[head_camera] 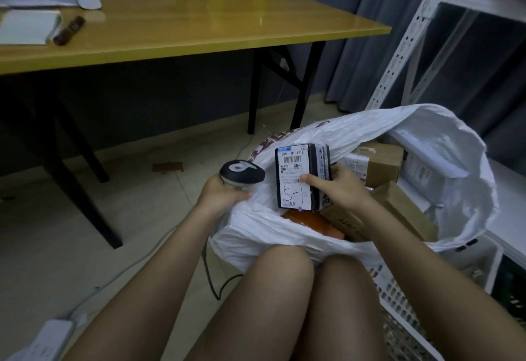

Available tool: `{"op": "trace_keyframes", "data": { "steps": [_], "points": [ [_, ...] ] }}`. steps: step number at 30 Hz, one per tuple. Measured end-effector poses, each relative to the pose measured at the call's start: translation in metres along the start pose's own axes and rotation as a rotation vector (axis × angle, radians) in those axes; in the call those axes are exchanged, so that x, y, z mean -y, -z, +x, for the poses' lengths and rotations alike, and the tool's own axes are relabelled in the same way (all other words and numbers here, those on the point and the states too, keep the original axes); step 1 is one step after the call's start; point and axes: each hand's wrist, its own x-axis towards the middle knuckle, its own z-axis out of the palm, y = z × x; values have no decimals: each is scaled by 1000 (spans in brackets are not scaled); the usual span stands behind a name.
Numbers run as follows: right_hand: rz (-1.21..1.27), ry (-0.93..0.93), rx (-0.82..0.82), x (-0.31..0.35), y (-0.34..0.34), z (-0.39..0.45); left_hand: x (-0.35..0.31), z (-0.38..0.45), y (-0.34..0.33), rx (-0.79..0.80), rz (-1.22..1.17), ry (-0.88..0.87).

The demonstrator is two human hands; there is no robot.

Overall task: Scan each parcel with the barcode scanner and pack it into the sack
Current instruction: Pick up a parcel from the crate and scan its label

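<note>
I am sitting with the white sack open in front of my knees. My right hand holds a black parcel upright above the mouth of the sack, with the thumb pressed on the white label and the other fingers curled around the right edge. My left hand grips the barcode scanner by its handle, just beside the parcel on its left, and it seems to pinch the sack rim under it as well.

I judge that the step now is the scan. The label faces up toward me, but the scanner head points more forward than at the label. To do it well, I should turn the scanner nose toward the wide barcode near the top of the label, or tilt the parcel toward the scanner. My thumb lies close to the small lower barcode, so I should keep it away from the bars. I should hold the parcel quiet until the reading is made.

Then the parcel can go down into the sack, where brown cardboard boxes and an orange packet already lie. There is a free place above the orange packet, I think. The scanner cable hangs near my left leg and should not be pulled.
</note>
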Motion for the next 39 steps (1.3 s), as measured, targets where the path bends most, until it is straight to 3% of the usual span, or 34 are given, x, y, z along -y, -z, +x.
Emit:
{"op": "trace_keyframes", "data": {
  "steps": [10,14,20,22,25,27,31,39],
  "points": [
    [213,-17,-110,6,4,-15,-6,-12,25,-104,-109,-77],
    [-4,56,-260,18,23,-21,-15,-23,34,-175,-195,-158],
    [-312,-28,-122,30,16,-18,-20,-28,39,-197,-286,-207],
    [-130,-71,-60,38,-1,-14,-19,-31,40,-180,-286,-207],
    [439,-248,46,57,-25,-11,-16,-32,47,-137,-274,-197],
    [603,-252,52,66,-35,-8,-19,-32,54,-91,-207,-191],
    [638,-155,43,75,-44,-3,-38,-25,60,-132,-111,-233],
    [700,-102,64,66,-36,3,-58,14,28,-52,-61,-196]
  ]
}}
